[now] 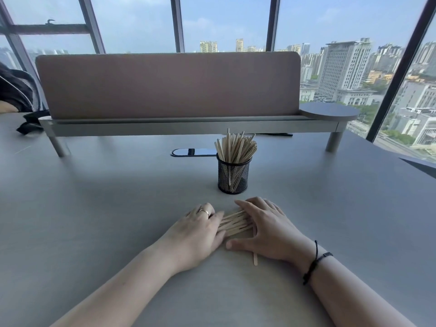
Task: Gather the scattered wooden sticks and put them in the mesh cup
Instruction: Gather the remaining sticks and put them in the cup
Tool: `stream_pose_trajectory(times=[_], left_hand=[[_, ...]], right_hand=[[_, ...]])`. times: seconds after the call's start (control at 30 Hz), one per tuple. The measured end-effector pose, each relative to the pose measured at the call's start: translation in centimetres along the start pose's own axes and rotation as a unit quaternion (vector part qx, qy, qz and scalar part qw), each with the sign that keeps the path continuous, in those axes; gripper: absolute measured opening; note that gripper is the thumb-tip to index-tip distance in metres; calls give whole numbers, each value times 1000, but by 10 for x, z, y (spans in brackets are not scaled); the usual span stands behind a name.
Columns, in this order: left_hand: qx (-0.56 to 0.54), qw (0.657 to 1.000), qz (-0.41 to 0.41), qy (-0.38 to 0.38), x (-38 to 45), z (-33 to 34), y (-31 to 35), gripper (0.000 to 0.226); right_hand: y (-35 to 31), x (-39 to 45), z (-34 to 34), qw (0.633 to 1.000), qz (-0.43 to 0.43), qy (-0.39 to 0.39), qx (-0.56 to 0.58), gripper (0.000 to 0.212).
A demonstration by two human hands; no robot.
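Note:
A black mesh cup (pixel 233 177) stands upright on the grey table, holding several wooden sticks (pixel 236 147) that fan out above its rim. Just in front of it a small pile of loose wooden sticks (pixel 236 223) lies flat on the table. My left hand (pixel 198 230) presses against the pile's left end and my right hand (pixel 266 226) lies over its right end, fingers spread. One single stick (pixel 255 258) pokes out from under my right palm toward me. Parts of the pile are hidden under both hands.
A raised shelf with a brown divider panel (pixel 165 86) spans the table's far side, with a round grey disc (pixel 330 110) at its right end. An oval cable port (pixel 193 152) sits left of the cup. A dark bag (pixel 16 90) lies far left.

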State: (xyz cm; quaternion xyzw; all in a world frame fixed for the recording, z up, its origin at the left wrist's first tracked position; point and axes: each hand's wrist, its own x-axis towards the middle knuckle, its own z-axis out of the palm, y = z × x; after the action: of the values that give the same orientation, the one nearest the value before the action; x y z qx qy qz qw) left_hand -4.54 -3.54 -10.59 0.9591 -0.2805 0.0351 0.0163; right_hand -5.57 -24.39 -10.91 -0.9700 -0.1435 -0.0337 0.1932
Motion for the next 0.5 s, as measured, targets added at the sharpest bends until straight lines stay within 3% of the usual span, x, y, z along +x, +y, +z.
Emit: stream_pose_trajectory(times=[0.27, 0.5], left_hand=[[-83, 995, -41, 33, 2, 0, 1, 41], [35, 998, -29, 40, 9, 0, 10, 26]], right_hand=[[1, 0, 1, 1000, 12, 0, 3, 116], [2, 0, 0, 1000, 12, 2, 14, 123]])
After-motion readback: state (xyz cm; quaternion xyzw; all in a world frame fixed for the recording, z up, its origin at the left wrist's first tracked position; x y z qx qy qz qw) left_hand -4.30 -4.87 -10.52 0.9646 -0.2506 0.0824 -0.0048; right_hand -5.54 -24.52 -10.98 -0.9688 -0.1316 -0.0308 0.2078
